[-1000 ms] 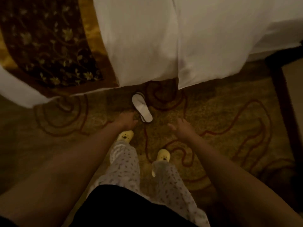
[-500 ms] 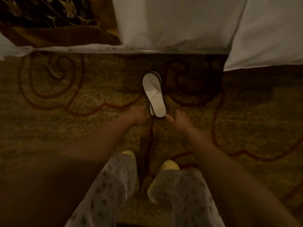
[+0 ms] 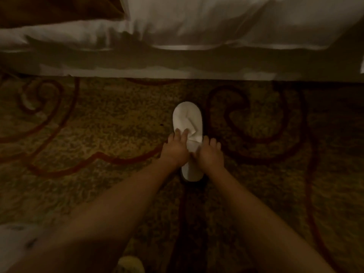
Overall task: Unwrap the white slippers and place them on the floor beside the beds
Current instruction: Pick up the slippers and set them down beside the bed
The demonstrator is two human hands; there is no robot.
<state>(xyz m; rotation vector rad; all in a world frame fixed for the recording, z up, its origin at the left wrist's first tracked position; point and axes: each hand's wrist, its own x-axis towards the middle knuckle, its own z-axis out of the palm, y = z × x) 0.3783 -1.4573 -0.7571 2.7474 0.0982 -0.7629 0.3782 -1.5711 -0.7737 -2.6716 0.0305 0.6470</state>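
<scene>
A white slipper (image 3: 187,119) lies on the patterned carpet in the middle of the head view, toe pointing toward the bed. Its upper is creased. My left hand (image 3: 175,148) rests on the slipper's left side with fingertips on the upper. My right hand (image 3: 210,153) holds the right side near the opening. Both hands cover the slipper's middle; its heel (image 3: 192,174) shows below them. Whether a second slipper lies underneath cannot be told.
White bed linen (image 3: 197,22) hangs across the top of the view, its lower edge just beyond the slipper. Gold carpet with dark red swirls (image 3: 98,125) spreads on all sides. A yellow shoe tip (image 3: 130,265) and a patterned trouser leg (image 3: 17,241) show at the bottom.
My view has dropped closer to the floor. Both hands have moved forward from just short of the slipper onto its sides.
</scene>
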